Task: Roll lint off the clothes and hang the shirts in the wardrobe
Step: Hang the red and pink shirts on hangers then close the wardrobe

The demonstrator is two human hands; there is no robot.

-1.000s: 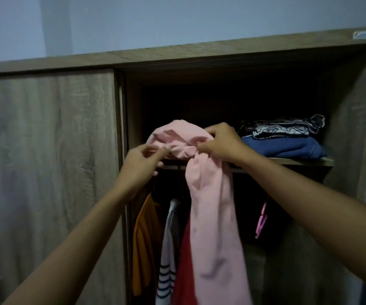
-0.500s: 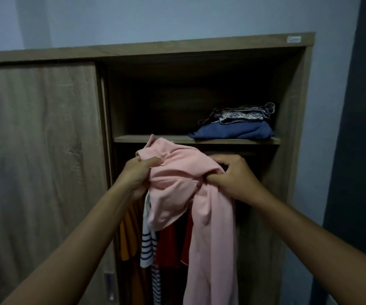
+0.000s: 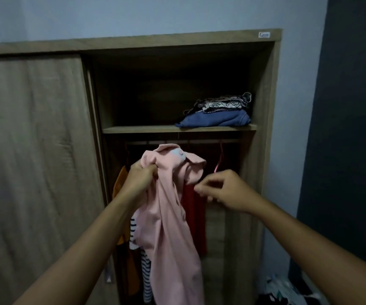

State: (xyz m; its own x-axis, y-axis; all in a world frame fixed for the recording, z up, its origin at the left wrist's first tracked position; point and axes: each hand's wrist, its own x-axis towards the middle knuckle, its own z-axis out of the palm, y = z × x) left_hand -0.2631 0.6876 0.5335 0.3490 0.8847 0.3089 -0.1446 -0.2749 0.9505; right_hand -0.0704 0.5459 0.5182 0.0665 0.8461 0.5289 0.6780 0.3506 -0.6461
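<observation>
A pink shirt [image 3: 173, 227] hangs in front of the open wardrobe [image 3: 267, 89], bunched at its collar. My left hand [image 3: 139, 179] is shut on the shirt near the collar, just below the hanging rail [image 3: 182, 142]. My right hand [image 3: 223, 190] is to the right of the shirt, fingers curled and slightly apart, blurred, touching no cloth that I can see. Behind the pink shirt hang a red garment [image 3: 194, 216], a striped shirt [image 3: 145, 271] and an orange shirt [image 3: 120, 183]. A pink hanger [image 3: 218, 164] hangs bare on the rail.
Folded blue and patterned clothes [image 3: 217, 113] lie on the upper shelf [image 3: 144, 129]. The sliding door [image 3: 30, 161] covers the wardrobe's left half. A heap of clothes [image 3: 287, 291] lies on the floor at lower right, beside a dark wall [image 3: 349, 128].
The view has pulled back and the shirt has come down below the shelf. My right hand has let go of the pink shirt and moved right; my left hand still holds it.
</observation>
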